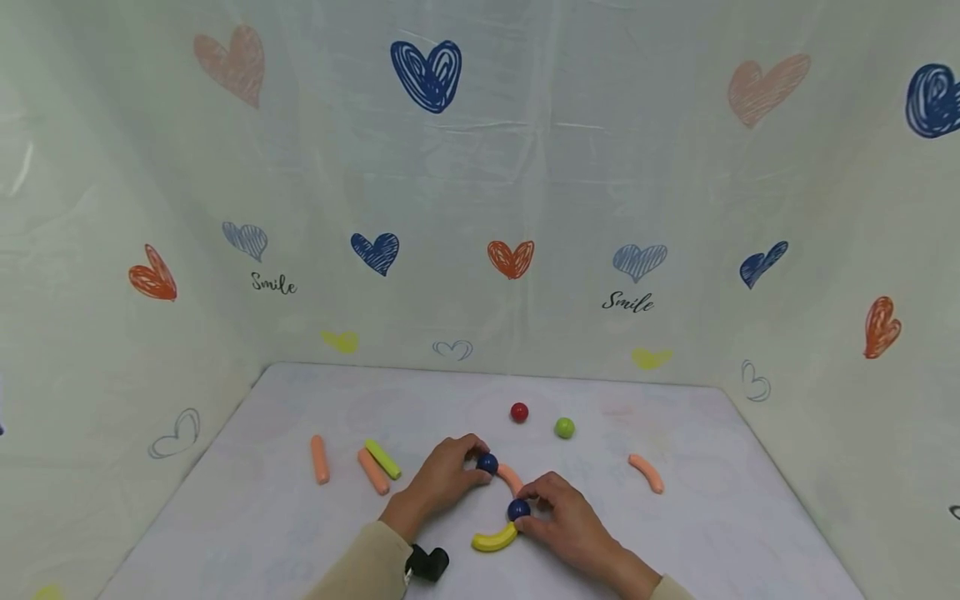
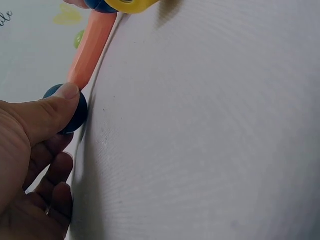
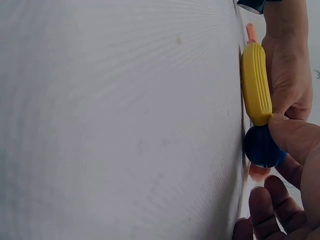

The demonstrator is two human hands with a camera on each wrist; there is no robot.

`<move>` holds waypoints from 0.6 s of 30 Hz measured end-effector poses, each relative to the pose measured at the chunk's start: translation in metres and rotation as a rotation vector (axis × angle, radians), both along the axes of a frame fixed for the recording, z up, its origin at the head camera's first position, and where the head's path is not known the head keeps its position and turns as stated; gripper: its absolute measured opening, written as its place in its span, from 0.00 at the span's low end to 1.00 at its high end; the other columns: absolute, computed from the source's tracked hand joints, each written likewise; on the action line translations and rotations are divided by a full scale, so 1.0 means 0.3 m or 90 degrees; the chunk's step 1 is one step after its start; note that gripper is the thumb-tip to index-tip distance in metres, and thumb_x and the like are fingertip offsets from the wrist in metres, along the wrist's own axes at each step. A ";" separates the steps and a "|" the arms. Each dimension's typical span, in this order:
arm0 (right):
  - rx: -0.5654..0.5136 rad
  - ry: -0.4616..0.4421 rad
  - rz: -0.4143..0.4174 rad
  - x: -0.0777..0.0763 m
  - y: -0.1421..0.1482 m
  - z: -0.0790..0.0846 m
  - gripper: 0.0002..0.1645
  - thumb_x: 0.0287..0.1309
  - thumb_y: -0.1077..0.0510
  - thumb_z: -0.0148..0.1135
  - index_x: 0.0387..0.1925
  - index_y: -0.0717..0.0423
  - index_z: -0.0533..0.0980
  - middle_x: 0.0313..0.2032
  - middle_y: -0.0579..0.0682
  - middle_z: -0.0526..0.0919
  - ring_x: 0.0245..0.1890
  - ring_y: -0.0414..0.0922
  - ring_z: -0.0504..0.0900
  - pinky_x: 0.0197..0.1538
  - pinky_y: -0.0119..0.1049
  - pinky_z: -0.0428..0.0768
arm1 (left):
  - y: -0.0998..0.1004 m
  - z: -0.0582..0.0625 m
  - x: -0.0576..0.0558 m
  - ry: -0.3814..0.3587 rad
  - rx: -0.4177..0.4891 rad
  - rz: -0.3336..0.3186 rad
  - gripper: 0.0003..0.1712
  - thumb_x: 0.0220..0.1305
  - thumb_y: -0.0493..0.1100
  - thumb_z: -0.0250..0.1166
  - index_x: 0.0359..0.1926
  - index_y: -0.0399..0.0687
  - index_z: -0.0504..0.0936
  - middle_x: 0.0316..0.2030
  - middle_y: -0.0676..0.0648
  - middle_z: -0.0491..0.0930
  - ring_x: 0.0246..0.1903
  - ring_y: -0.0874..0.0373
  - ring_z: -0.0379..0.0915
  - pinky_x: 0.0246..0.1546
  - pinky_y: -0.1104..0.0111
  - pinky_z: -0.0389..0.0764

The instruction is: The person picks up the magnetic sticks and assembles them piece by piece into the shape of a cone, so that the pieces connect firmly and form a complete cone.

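Observation:
My left hand pinches a dark blue ball between thumb and fingers. From it a curved salmon-pink rod runs to a second blue ball, which my right hand pinches. A ribbed yellow curved rod meets this second ball on the near side and points left. In the left wrist view, the thumb presses on the ball where the salmon rod joins it. The right wrist view has the yellow rod end-on against the blue ball, low over the white tabletop.
To the left lie a salmon rod and another salmon rod beside a yellow-green rod. Farther back sit a red ball and a green ball. A curved salmon rod lies at right. White curtains with printed hearts surround the table.

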State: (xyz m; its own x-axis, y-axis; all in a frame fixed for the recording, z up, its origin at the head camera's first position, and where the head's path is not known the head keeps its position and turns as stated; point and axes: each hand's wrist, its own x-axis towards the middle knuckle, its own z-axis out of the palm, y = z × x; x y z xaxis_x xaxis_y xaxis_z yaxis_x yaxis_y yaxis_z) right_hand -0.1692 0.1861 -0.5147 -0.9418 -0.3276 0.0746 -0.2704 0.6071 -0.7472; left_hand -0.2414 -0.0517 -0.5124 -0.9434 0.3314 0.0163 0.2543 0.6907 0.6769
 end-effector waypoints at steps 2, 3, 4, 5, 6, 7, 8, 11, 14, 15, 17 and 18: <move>0.002 -0.002 0.000 0.000 0.001 0.001 0.15 0.61 0.47 0.77 0.47 0.39 0.83 0.42 0.37 0.77 0.43 0.35 0.75 0.48 0.30 0.78 | 0.001 0.000 0.002 0.003 0.001 0.001 0.18 0.65 0.46 0.76 0.54 0.55 0.83 0.47 0.54 0.83 0.48 0.58 0.75 0.56 0.54 0.81; 0.003 -0.004 0.000 0.001 0.001 0.001 0.15 0.61 0.47 0.77 0.47 0.39 0.83 0.42 0.37 0.77 0.43 0.35 0.75 0.48 0.30 0.78 | 0.002 0.001 0.003 0.004 0.001 0.001 0.18 0.65 0.46 0.76 0.54 0.55 0.83 0.46 0.54 0.83 0.48 0.58 0.75 0.56 0.54 0.81; 0.003 -0.008 0.001 0.002 0.001 0.002 0.15 0.61 0.46 0.77 0.47 0.39 0.83 0.42 0.38 0.77 0.43 0.35 0.75 0.48 0.30 0.78 | 0.003 0.001 0.004 0.006 0.001 0.000 0.18 0.65 0.46 0.77 0.54 0.55 0.83 0.46 0.54 0.83 0.48 0.58 0.75 0.56 0.54 0.81; 0.003 -0.011 0.002 0.002 0.001 0.003 0.15 0.61 0.47 0.77 0.48 0.39 0.83 0.42 0.38 0.78 0.44 0.36 0.76 0.48 0.31 0.78 | 0.005 0.000 0.005 0.004 0.000 0.002 0.18 0.65 0.46 0.76 0.54 0.55 0.83 0.47 0.54 0.83 0.48 0.58 0.75 0.56 0.54 0.81; 0.003 -0.013 0.003 0.004 0.000 0.005 0.15 0.60 0.47 0.77 0.48 0.39 0.83 0.42 0.38 0.78 0.44 0.36 0.76 0.48 0.31 0.78 | 0.006 0.002 0.006 0.005 0.001 0.002 0.18 0.65 0.46 0.76 0.54 0.55 0.83 0.47 0.54 0.83 0.48 0.58 0.75 0.56 0.54 0.81; 0.004 -0.015 0.003 0.005 0.000 0.006 0.15 0.60 0.47 0.77 0.48 0.39 0.83 0.43 0.38 0.78 0.44 0.36 0.76 0.48 0.31 0.78 | 0.007 0.002 0.007 0.004 0.001 0.002 0.18 0.65 0.46 0.76 0.54 0.55 0.83 0.47 0.54 0.83 0.48 0.58 0.75 0.57 0.54 0.81; 0.005 -0.015 0.003 0.006 -0.001 0.008 0.15 0.60 0.47 0.77 0.48 0.40 0.83 0.43 0.39 0.78 0.44 0.37 0.76 0.48 0.31 0.78 | 0.008 0.002 0.006 0.005 0.002 0.001 0.18 0.65 0.46 0.77 0.54 0.54 0.83 0.47 0.54 0.83 0.48 0.58 0.75 0.56 0.54 0.81; 0.008 -0.014 0.003 0.007 -0.001 0.010 0.16 0.60 0.47 0.77 0.47 0.40 0.83 0.43 0.39 0.78 0.44 0.37 0.76 0.48 0.31 0.78 | 0.011 0.003 0.006 0.004 0.003 0.002 0.19 0.64 0.46 0.77 0.54 0.55 0.84 0.48 0.54 0.84 0.49 0.58 0.76 0.57 0.54 0.81; 0.010 -0.014 0.002 0.006 -0.002 0.010 0.16 0.60 0.46 0.77 0.48 0.40 0.83 0.42 0.38 0.78 0.44 0.36 0.76 0.48 0.31 0.78 | 0.009 0.001 0.006 0.005 0.006 0.000 0.20 0.64 0.46 0.77 0.55 0.54 0.84 0.49 0.53 0.84 0.49 0.57 0.76 0.58 0.53 0.81; 0.011 -0.014 0.002 0.006 -0.002 0.010 0.16 0.60 0.46 0.77 0.47 0.40 0.83 0.42 0.38 0.78 0.44 0.36 0.76 0.48 0.31 0.78 | 0.009 0.000 0.007 0.002 0.007 0.001 0.21 0.64 0.46 0.77 0.56 0.54 0.84 0.50 0.53 0.85 0.50 0.56 0.77 0.59 0.53 0.81; 0.010 -0.015 0.003 0.006 -0.003 0.010 0.16 0.60 0.47 0.77 0.48 0.40 0.83 0.42 0.38 0.78 0.44 0.36 0.76 0.47 0.31 0.78 | 0.005 0.000 0.008 -0.005 0.012 0.002 0.23 0.64 0.47 0.77 0.58 0.53 0.83 0.52 0.51 0.85 0.53 0.55 0.77 0.60 0.51 0.80; 0.011 -0.015 0.003 0.006 -0.003 0.010 0.16 0.60 0.47 0.77 0.48 0.40 0.83 0.42 0.38 0.78 0.44 0.36 0.76 0.47 0.31 0.78 | 0.003 -0.001 0.009 -0.010 0.015 0.003 0.24 0.64 0.47 0.77 0.59 0.53 0.82 0.53 0.51 0.84 0.54 0.54 0.77 0.61 0.50 0.79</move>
State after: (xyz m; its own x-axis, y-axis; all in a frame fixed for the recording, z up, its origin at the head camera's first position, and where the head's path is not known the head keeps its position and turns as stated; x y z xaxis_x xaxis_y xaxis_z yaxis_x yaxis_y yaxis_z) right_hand -0.1674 0.1851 -0.5116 -0.9418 -0.3328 0.0469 -0.2556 0.6186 -0.7430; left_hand -0.2388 -0.0507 -0.5126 -0.9449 0.3273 0.0096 0.2411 0.6756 0.6967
